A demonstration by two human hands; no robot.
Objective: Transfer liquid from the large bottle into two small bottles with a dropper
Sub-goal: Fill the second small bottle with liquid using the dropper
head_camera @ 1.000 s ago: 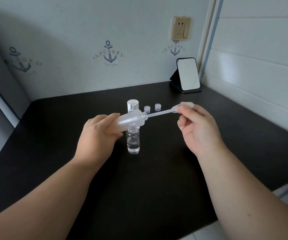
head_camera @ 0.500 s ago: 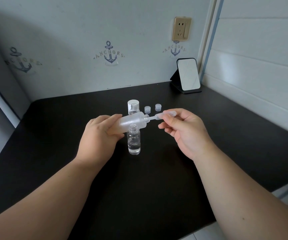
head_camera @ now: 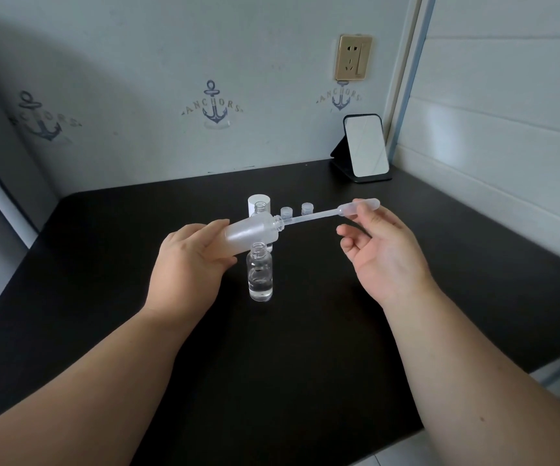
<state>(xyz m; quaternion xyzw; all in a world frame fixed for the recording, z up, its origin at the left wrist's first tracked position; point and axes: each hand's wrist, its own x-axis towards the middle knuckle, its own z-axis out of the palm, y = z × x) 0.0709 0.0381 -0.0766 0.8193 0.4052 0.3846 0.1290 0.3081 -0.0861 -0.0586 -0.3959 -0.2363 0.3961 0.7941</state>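
My left hand [head_camera: 188, 264] grips the frosted large bottle [head_camera: 251, 232], tipped almost flat with its neck pointing right. The clear plastic dropper [head_camera: 315, 215] lies in line with it, its tip at the bottle's mouth. My right hand [head_camera: 386, 253], palm up, pinches the dropper's bulb between thumb and forefinger; the other fingers are loose. Below the large bottle, an open small bottle [head_camera: 260, 277] stands on the black table [head_camera: 288, 364] with some clear liquid in it. A second open small bottle [head_camera: 260, 208] stands behind, mostly hidden by the large bottle.
A white cap [head_camera: 262, 198] stands behind the second small bottle. Two small clear caps [head_camera: 286, 211] [head_camera: 307, 207] sit to its right. A small standing mirror [head_camera: 366, 148] is at the back right corner by the wall. The table's front edge runs near my forearms.
My right hand has drawn the dropper back out to the right, so most of its stem now shows outside the large bottle. The left hand holds the bottle as before.
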